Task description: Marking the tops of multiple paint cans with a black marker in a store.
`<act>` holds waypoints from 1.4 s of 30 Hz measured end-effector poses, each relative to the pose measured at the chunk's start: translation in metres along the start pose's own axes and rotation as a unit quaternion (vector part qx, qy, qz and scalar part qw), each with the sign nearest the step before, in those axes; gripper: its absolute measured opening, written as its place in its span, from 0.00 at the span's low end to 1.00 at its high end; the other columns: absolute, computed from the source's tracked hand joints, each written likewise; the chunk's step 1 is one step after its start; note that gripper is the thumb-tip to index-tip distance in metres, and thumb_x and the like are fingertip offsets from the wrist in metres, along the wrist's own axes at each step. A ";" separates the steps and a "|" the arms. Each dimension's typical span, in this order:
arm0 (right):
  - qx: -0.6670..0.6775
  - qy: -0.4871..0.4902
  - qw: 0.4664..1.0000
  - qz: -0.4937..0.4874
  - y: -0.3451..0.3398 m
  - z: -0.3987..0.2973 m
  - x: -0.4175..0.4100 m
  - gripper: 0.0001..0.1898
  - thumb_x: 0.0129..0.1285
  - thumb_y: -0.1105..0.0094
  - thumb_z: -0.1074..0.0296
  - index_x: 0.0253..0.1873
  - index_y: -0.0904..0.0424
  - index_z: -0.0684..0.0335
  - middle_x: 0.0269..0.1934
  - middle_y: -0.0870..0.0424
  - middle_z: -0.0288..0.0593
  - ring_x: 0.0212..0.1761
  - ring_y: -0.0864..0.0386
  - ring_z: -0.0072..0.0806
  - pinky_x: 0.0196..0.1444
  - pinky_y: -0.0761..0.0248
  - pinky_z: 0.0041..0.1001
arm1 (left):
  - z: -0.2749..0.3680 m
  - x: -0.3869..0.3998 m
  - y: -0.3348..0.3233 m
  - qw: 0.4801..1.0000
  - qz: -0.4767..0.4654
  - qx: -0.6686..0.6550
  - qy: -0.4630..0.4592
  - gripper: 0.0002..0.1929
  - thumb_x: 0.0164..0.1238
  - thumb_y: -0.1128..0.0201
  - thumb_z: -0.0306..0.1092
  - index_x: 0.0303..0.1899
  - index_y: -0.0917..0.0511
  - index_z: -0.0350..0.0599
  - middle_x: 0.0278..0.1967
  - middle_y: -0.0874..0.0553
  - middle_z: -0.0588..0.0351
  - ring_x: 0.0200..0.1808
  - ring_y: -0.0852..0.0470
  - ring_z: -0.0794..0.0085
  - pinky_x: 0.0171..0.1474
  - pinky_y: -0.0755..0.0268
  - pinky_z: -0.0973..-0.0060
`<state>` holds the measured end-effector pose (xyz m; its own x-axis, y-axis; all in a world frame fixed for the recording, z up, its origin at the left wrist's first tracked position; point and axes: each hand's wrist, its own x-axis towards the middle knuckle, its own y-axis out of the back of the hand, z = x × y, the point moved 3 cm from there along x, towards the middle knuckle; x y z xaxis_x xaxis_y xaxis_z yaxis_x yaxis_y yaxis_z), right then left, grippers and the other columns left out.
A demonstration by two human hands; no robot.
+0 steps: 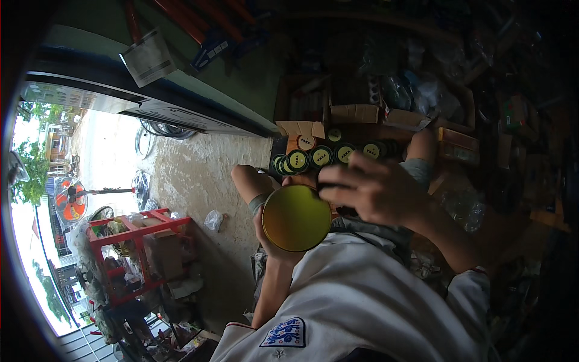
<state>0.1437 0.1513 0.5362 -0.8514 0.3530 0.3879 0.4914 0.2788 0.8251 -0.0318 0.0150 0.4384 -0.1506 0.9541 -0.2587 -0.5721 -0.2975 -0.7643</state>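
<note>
My left hand [268, 245] grips a round, yellow-green can or disc-shaped container [297, 218] from below and the side, its flat face turned up to me. Over the upper right edge of this container, my right hand [371, 192] hovers with bent fingers, blurred by motion. Whether it touches the rim or holds something small cannot be told. Just beyond both hands lie several round, dark-rimmed pieces with yellow printed faces [298, 159], grouped in a row and partly overlapping. The right hand covers part of that row.
Open cardboard boxes [355, 113] with plastic-wrapped goods stand behind the row. To the left, a red metal frame [140, 233] carries boxes and bags, near a fan with orange blades [71, 200]. A crumpled plastic bag [214, 220] lies on the concrete floor [217, 181].
</note>
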 end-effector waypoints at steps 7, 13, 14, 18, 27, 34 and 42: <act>0.255 -0.322 0.885 0.221 0.001 0.049 -0.058 0.15 0.69 0.53 0.79 0.54 0.16 0.65 0.51 0.14 0.44 0.55 0.15 0.28 0.57 0.26 0.26 | -0.043 -0.004 0.003 0.845 -0.100 -0.457 0.259 0.35 0.79 0.47 0.68 0.80 0.35 0.68 0.78 0.37 0.33 0.75 0.33 0.32 0.39 0.12 0.61; 0.597 -0.532 0.511 0.316 -0.065 0.076 -0.139 0.13 0.75 0.44 0.63 0.56 0.18 0.62 0.47 0.14 0.39 0.48 0.16 0.26 0.50 0.21 0.27 | -0.059 -0.009 0.010 0.855 -0.012 -0.415 0.311 0.38 0.76 0.43 0.68 0.79 0.35 0.61 0.78 0.36 0.37 0.71 0.27 0.32 0.44 0.10 0.51; 0.656 -0.510 0.441 0.338 -0.076 0.077 -0.151 0.15 0.76 0.43 0.59 0.57 0.18 0.61 0.47 0.15 0.40 0.49 0.16 0.28 0.48 0.21 0.27 | -0.061 -0.009 0.013 0.853 -0.011 -0.422 0.305 0.38 0.76 0.43 0.68 0.79 0.35 0.61 0.78 0.36 0.37 0.71 0.27 0.32 0.44 0.10 0.51; 0.877 -0.312 0.216 0.294 -0.112 0.080 -0.178 0.23 0.76 0.41 0.49 0.63 0.21 0.61 0.57 0.17 0.46 0.58 0.21 0.40 0.45 0.23 0.30 | -0.067 -0.001 0.012 0.797 -0.103 -0.494 0.331 0.33 0.81 0.45 0.63 0.81 0.37 0.69 0.72 0.28 0.37 0.65 0.21 0.33 0.44 0.10 0.49; 0.868 -0.340 0.153 0.329 -0.128 0.062 -0.158 0.28 0.73 0.37 0.49 0.69 0.25 0.60 0.62 0.21 0.46 0.62 0.23 0.48 0.60 0.23 0.41 | -0.055 0.023 0.052 0.889 -0.101 -0.391 0.215 0.38 0.82 0.52 0.62 0.80 0.38 0.44 0.62 0.15 0.53 0.66 0.16 0.55 0.68 0.22 0.51; 0.277 -0.527 0.732 0.333 -0.083 0.032 -0.036 0.12 0.78 0.37 0.58 0.56 0.18 0.59 0.44 0.16 0.37 0.49 0.17 0.25 0.53 0.24 0.30 | -0.028 0.022 0.060 0.968 0.009 -0.203 0.145 0.33 0.82 0.51 0.61 0.75 0.32 0.49 0.66 0.17 0.50 0.66 0.17 0.56 0.68 0.22 0.55; 0.070 -0.138 0.986 0.063 -0.115 -0.052 0.048 0.10 0.59 0.25 0.69 0.44 0.18 0.58 0.41 0.15 0.43 0.43 0.17 0.43 0.48 0.23 0.38 | -0.009 0.031 0.059 0.973 0.088 -0.198 0.077 0.32 0.82 0.52 0.59 0.76 0.31 0.48 0.69 0.20 0.48 0.71 0.22 0.58 0.75 0.31 0.59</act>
<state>0.0370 0.0897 0.4812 -0.7089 0.6169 0.3419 0.6279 0.3313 0.7043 -0.0635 0.0270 0.3797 -0.0786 0.8799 -0.4686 -0.1875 -0.4747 -0.8600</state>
